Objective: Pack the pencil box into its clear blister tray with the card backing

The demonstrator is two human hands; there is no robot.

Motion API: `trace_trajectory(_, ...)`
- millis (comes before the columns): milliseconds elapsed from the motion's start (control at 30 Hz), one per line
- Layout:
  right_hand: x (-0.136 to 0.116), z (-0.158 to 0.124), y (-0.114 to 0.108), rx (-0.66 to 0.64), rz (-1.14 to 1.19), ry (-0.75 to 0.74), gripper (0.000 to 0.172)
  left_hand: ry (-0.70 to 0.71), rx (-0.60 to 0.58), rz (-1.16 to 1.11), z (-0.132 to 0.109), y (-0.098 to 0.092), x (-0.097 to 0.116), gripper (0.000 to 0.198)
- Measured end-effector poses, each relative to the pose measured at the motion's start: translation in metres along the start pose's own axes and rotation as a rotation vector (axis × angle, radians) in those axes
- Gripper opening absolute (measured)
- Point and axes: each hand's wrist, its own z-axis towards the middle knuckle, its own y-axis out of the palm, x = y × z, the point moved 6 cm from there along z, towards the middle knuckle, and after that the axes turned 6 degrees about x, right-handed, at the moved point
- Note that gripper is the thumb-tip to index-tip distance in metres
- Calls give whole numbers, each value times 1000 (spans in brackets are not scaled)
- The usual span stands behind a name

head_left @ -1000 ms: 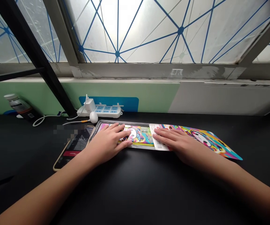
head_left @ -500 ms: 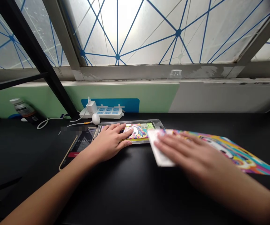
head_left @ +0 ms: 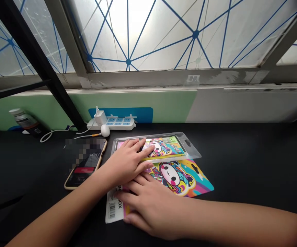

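Note:
My left hand [head_left: 129,161] lies flat on a clear plastic blister tray [head_left: 191,149], fingers spread over a colourful cartoon-printed insert [head_left: 167,147] inside it. My right hand [head_left: 150,206] presses flat on a bright printed card [head_left: 175,176] lying in front of the tray, and my hands nearly touch. The card shows a cartoon character. A white strip with a barcode [head_left: 113,206] sticks out at its near left end, and my right fingers cover part of the card.
A phone in a gold-edged case [head_left: 85,173] lies left of the tray on the black table [head_left: 246,164]. Behind stand a white power strip [head_left: 114,123], a round white object [head_left: 105,130] and a bottle [head_left: 26,120]. A black metal post [head_left: 42,75] rises at left.
The printed card has swung from the right of the tray to in front of it, under my right hand, with its barcode end now near me. My left hand stays on the tray.

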Motion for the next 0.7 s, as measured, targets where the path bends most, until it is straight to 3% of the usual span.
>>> trace_trajectory(367,9,-4,11,60,1,25,39,-21,18,-77,-4,4,-10,48)
trace_trajectory(567,16,0,6,77,-151,69,37,-45,12,-66,-2,-1,-11,47)
trace_trajectory(700,22,2,3,89,-121,31,40,-32,34,-75,-1,-2,-11,46)
